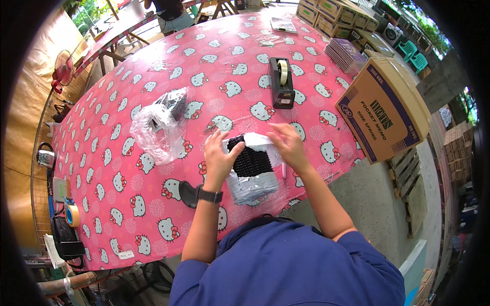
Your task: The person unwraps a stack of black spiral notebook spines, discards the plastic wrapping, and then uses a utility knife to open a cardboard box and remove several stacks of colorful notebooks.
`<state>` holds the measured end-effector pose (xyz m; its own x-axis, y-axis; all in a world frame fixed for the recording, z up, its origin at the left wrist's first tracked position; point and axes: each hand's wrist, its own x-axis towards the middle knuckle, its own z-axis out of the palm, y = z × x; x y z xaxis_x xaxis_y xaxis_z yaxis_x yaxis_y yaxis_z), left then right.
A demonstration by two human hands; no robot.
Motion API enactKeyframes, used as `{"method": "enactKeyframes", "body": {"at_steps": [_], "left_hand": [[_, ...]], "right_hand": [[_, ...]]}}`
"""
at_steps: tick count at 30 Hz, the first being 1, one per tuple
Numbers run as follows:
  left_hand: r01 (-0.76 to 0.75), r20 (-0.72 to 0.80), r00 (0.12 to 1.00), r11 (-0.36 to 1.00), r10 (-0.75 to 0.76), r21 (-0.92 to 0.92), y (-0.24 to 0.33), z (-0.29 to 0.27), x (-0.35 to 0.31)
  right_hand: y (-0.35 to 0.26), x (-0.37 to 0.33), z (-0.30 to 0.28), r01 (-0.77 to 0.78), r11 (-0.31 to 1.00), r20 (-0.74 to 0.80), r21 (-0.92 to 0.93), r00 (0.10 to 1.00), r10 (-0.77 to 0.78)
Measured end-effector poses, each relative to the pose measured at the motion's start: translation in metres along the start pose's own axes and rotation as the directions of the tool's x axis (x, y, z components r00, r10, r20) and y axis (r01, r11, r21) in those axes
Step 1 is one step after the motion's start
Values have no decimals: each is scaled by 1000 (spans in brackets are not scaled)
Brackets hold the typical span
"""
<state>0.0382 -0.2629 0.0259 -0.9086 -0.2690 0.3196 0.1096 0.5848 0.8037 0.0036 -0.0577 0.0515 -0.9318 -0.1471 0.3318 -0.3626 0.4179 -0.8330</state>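
Close in front of me on the pink table stands a bundle (pixel 251 166) with a black, ridged top face, like rows of spiral bindings, partly covered by a pale plastic wrapper (pixel 255 186). My left hand (pixel 218 157) grips the bundle's left side, its thumb lying against the black ridges. At the upper right corner my right hand (pixel 287 145) has its fingers bent together on a white flap of the wrapper. A pale, slim pen-like stick (pixel 284 170) lies right of the bundle. Beside my left wrist rests a dark rounded object (pixel 188 194).
Crumpled clear plastic (pixel 157 127) with another black bundle lies at left. A black tape dispenser (pixel 282 84) stands beyond my right hand. A large brown carton (pixel 380 109) and stacked purple-edged packs (pixel 345 55) occupy the right edge. A tape roll (pixel 72 215) sits far left.
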Motion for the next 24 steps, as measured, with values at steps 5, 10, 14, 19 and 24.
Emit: {"method": "enactKeyframes", "body": {"at_steps": [5, 10, 14, 19, 24], "left_hand": [[-57, 207, 977, 998, 51, 26, 6, 12, 9], [-11, 121, 991, 958, 47, -286, -1, 10, -2], [-29, 95, 994, 958, 58, -286, 5, 9, -3], [-43, 66, 996, 954, 65, -296, 5, 8, -5], [-15, 108, 993, 966, 44, -258, 6, 6, -3]], "right_hand": [[7, 38, 39, 151, 974, 414, -172, 908, -67], [2, 34, 35, -117, 980, 430, 158, 902, 38], [2, 33, 33, -133, 930, 451, 343, 892, -38], [1, 35, 31, -178, 911, 507, 373, 861, -39], [11, 38, 33, -286, 823, 537, 491, 843, -28]]}}
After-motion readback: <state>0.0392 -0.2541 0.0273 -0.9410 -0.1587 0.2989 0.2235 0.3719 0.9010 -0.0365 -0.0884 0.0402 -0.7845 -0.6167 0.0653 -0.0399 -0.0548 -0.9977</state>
